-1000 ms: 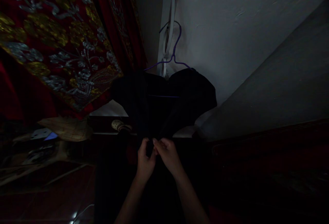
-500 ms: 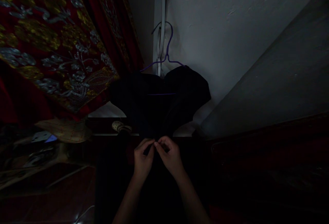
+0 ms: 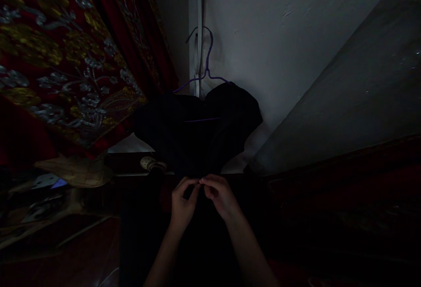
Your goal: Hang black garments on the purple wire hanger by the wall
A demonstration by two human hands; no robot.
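A dark garment point(image 3: 230, 120) with an open neckline hangs on a purple clothes hanger point(image 3: 208, 65). At the low point of its neckline, my left hand point(image 3: 184, 199) pinches the dark cloth between thumb and forefinger. My right hand point(image 3: 219, 192) is closed in a pinch right beside it, and the fingertips of both hands nearly touch. Whether a button or only the cloth edge lies between the fingers is too dark to make out. The lower part of the garment merges into black shadow around my forearms.
Red cloth point(image 3: 82, 50) with gold and silver embroidery hangs at the left. A pale clog point(image 3: 151, 163) lies behind the garment near the wall point(image 3: 263, 37). Cluttered items, among them a woven bag point(image 3: 75, 170), stand at lower left. A white cable point(image 3: 108, 277) runs over the floor.
The view has shifted slightly, so the hanger and garment sit further left. My right hand's fingers have turned flatter over the pinch point, while my left hand stays almost in place.
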